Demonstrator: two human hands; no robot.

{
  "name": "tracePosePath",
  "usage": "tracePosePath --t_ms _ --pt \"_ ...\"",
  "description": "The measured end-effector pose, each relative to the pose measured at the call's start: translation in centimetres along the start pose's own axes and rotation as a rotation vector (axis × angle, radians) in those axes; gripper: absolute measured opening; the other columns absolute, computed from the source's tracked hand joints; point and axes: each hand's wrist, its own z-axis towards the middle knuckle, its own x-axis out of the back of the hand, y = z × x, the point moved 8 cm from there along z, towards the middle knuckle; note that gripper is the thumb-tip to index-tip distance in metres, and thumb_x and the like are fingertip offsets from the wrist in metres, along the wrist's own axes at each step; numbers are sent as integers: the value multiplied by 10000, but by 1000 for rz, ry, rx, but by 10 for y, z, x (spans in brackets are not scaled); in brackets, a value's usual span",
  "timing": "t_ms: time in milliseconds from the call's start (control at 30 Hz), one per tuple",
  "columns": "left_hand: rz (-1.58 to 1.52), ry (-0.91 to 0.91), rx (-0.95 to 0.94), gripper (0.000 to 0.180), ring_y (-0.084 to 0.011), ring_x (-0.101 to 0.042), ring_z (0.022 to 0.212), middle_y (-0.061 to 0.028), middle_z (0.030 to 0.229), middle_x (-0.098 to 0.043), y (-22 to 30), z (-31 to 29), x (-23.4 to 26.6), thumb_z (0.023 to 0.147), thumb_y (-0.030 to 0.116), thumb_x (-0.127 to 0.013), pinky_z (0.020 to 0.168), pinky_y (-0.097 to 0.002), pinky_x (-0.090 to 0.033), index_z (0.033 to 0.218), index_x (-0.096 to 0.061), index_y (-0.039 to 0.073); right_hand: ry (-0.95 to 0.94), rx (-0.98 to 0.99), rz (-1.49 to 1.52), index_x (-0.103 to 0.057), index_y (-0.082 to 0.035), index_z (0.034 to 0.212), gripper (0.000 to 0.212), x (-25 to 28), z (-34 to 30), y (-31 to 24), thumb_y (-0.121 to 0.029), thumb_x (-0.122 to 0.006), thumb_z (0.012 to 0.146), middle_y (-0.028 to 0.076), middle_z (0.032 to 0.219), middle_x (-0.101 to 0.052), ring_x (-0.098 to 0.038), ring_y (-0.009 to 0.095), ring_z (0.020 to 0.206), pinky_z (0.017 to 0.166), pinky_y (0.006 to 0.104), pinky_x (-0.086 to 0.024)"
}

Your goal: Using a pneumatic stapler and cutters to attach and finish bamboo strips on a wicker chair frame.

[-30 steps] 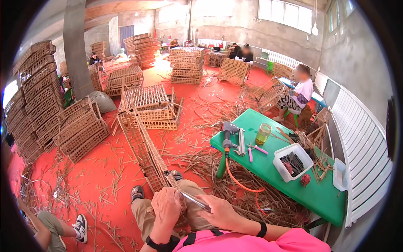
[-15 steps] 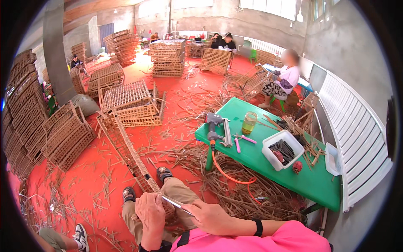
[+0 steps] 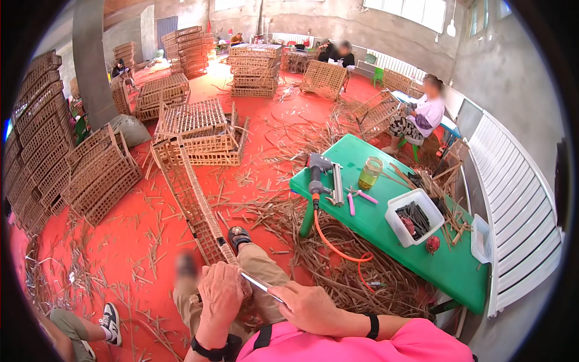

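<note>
A long woven basket frame (image 3: 192,208) of brown strips leans between my legs, its near end under my hands and its far end raised. My left hand (image 3: 220,292) is closed over the near end of its rim. Closed in my right hand (image 3: 307,309) is a slim, shiny metal tool (image 3: 258,281), perhaps a blade. It points up and left, with its tip against the rim beside my left fingers. Whether the left fingers also touch the tool, I cannot tell. My hand covers the rim's near corner.
To the right stands a green table (image 3: 362,226) with a nail gun (image 3: 322,181), pink-handled pliers (image 3: 360,196), a glass jar (image 3: 370,174) and a white tub (image 3: 416,214) of dark strips. Loose strips (image 3: 362,277) pile beneath it. Basket stacks (image 3: 39,139) stand left; a person (image 3: 425,114) sits far right.
The whole view has shifted, so the table and baskets sit slightly further right and higher. Both hands keep their hold on the rim and the tool.
</note>
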Motion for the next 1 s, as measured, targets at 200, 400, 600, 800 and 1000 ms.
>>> tracePosePath --t_ms 200,400,600,800,1000 --pt "-25 3 147 124 -316 -561 760 -102 786 -558 -3 -12 3 876 114 -679 732 -427 -418 829 -577 59 -25 29 -32 -649 -19 1181 355 0 -4 -14 -109 -701 842 114 908 -662 -676 296 688 579 392 -558" --pt "-48 112 237 121 -285 -617 808 -87 827 -625 -19 -18 -6 865 209 -711 747 -405 -463 880 -671 95 -67 32 -102 -651 -46 1155 319 4 6 -4 -53 -679 837 151 932 -654 -667 329 759 625 418 -553" --pt "-101 186 282 118 -280 -634 793 -59 855 -677 -21 -22 6 867 197 -738 741 -394 -477 921 -704 98 3 -63 163 -611 -81 1280 458 -4 6 11 -10 -661 831 177 957 -613 -643 395 801 697 453 -531" --pt "-150 104 377 133 -283 -637 829 -69 877 -679 -23 -29 0 860 173 -738 773 -388 -475 952 -724 79 -61 -69 347 -480 -78 1429 619 -34 -11 24 69 -615 843 194 1096 -631 -664 352 871 769 424 -534" --pt "-224 133 335 111 -257 -648 836 -51 891 -699 -20 -31 1 832 124 -755 790 -374 -474 932 -743 77 -61 -54 294 -529 -68 1397 593 -29 -16 21 78 -616 829 189 1082 -615 -651 355 888 760 420 -524"
